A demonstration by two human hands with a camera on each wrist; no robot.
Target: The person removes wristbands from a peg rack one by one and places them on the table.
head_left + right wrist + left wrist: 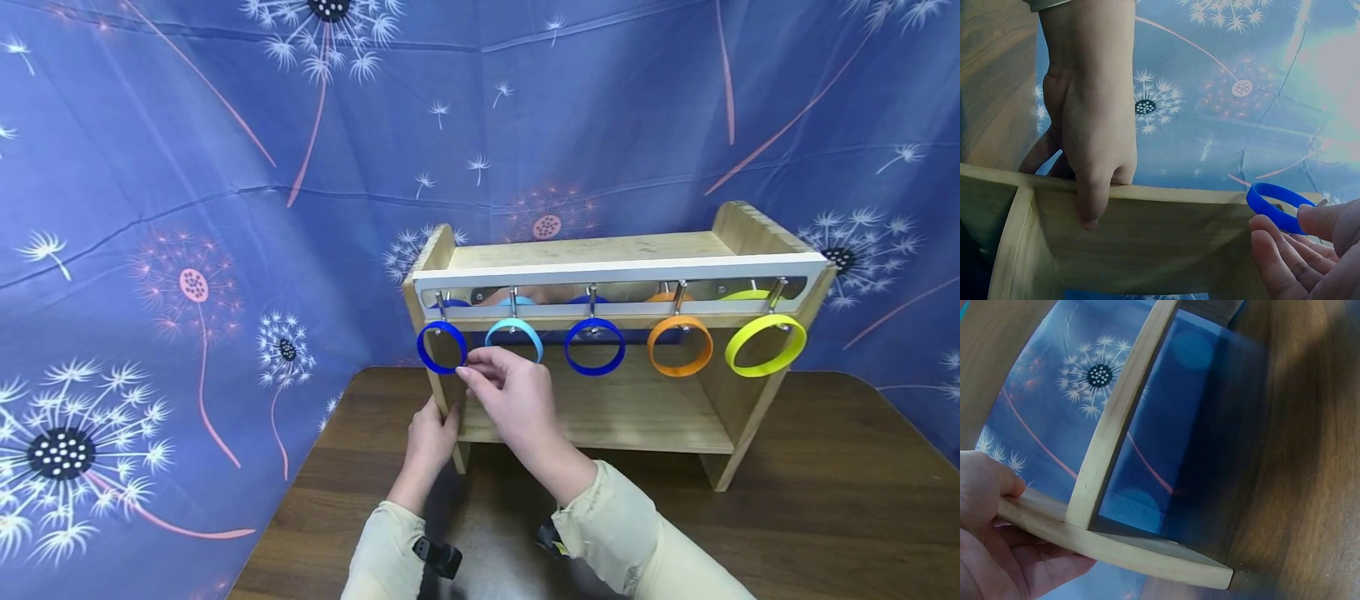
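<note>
A wooden rack (592,404) carries a row of hooks along its front. From the leftmost hook hangs a dark blue wristband (420,357), a thin ring that looks like rubber. My right hand (517,396) pinches the lower right edge of this band between thumb and fingertips. The right wrist view shows the same blue band (1265,208) between the thumb and the fingers. Lower down, my left hand (431,437) grips the rack's left side panel (1147,559), thumb on one face and fingers on the other.
Further right hang a light blue band (534,333), another dark blue band (595,371), an orange band (701,360) and a yellow band (776,363). A mirror-like strip (630,292) lies behind the hooks. The rack stands on a brown wooden table (847,467) before a blue dandelion-print cloth (637,125).
</note>
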